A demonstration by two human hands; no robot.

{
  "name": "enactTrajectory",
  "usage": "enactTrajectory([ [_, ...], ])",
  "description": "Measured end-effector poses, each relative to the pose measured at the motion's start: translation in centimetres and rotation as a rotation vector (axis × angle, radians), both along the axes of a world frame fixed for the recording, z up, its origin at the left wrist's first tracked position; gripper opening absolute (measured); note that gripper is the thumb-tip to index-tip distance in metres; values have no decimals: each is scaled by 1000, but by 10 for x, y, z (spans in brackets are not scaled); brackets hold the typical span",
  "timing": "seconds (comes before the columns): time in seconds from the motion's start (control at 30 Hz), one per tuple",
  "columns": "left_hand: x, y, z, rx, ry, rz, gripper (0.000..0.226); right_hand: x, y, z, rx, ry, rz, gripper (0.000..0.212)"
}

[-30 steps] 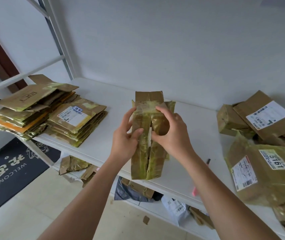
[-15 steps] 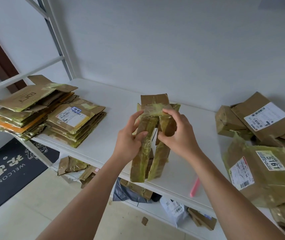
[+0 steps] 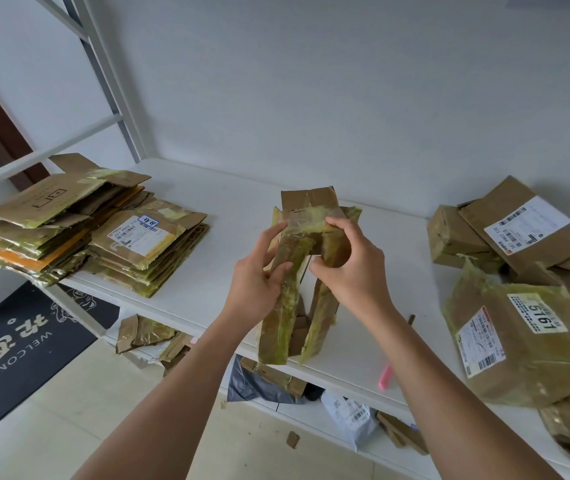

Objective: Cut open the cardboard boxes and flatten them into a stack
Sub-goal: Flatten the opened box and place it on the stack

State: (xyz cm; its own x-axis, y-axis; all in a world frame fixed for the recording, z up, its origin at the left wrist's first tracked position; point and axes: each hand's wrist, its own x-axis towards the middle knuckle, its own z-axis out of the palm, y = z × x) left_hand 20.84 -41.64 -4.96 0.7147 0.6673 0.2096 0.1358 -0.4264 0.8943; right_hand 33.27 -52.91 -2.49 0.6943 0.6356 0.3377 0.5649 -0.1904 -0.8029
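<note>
— What are the hands doing?

— The left hand (image 3: 257,284) grips the left flap of a taped cardboard box (image 3: 297,271), thumb in front and fingers curled behind. The right hand (image 3: 349,271) grips the right flap the same way, its fingers wrapped over the top edge. The two flaps stand apart at the bottom, with a gap between them.

— Where is the box?

— Held upright above the front edge of the white tabletop (image 3: 207,271), near its middle. Yellowish tape covers most of it.

— And around it?

— At the tabletop's left end lies a stack of flattened boxes (image 3: 82,233), a second lower pile touching it, a label on top. At the right end, unopened boxes (image 3: 526,289) sit heaped, one labelled 5161. A pink utility knife (image 3: 385,377) lies near the front edge, just beside the right forearm.

— Below?

— A lower shelf (image 3: 311,412) holds cardboard scraps and a grey bag (image 3: 259,386). A dark welcome mat (image 3: 17,344) lies on the floor at left.
</note>
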Motion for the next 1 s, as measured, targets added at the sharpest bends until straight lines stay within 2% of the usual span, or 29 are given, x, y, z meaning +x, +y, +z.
enactTrajectory([
  [0.17, 1, 4, 1, 2, 18, 21, 64, 7, -20, 9, -60, 224, 147, 62],
  [0.27, 3, 0, 1, -7, 15, 27, 71, 13, -32, 10, -74, 274, 224, 65],
  [0.47, 3, -4, 2, -9, 36, -22, 64, 38, -65, 30, -207, 374, 499, 70],
  [0.63, -3, 3, 1, -2, 51, 12, 61, 47, -66, 30, -206, 356, 460, 76],
  [0.73, -4, 8, 6, -81, 58, 14, 60, 48, -60, 30, -234, 206, 424, 76],
  [0.8, -3, 6, 9, -110, 54, 6, 61, 45, -52, 37, -326, -73, 318, 77],
  [0.9, -3, 2, 8, -148, 29, -2, 61, 38, -38, 39, -474, -463, 231, 97],
  [1.0, -6, 1, 9, -165, 0, -4, 60, 26, -26, 27, -507, -534, 304, 102],
])
